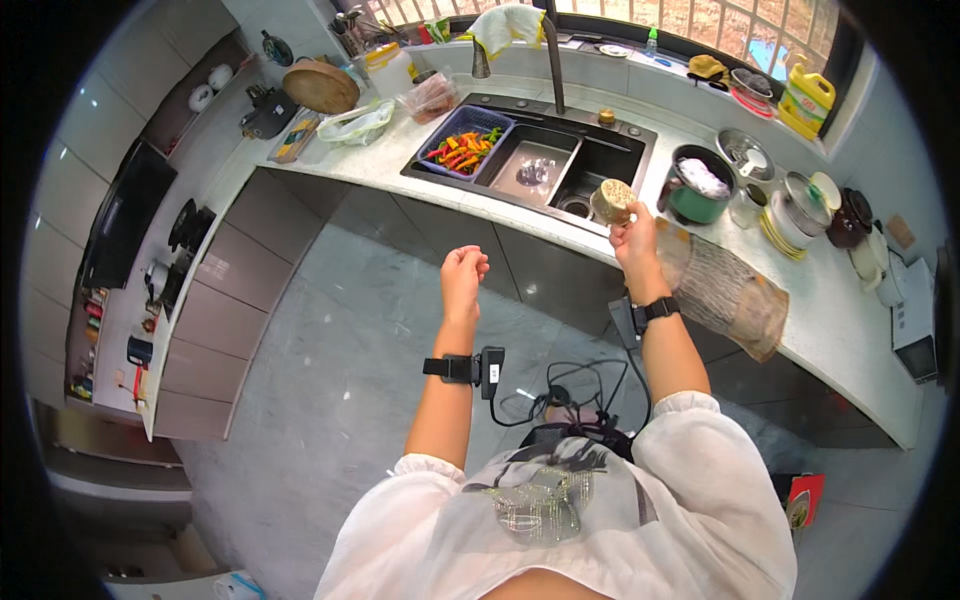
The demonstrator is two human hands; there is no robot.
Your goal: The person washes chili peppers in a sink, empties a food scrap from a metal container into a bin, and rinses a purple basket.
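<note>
My right hand [634, 236] grips a small round container or brush-like item [613, 201] with a pale, speckled top, above the front edge of the black double sink [529, 161]. My left hand [465, 270] is in the air in front of the lower cabinets, fingers curled in and nothing seen in them. A blue plastic basket [429, 142] of red, orange and green peppers [465, 152] sits over the sink's left side. Beside my right wrist, a worn, brownish cloth or mat [724, 289] lies over the counter edge.
Right of the sink stand a green pot [699, 196] with a white item inside, a steel bowl [739, 142], a glass jar [748, 206] and stacked dishes [787, 225]. Plastic bags [358, 124] and a round wooden board [321, 87] are at the left. A dark faucet [556, 67] rises behind the sink.
</note>
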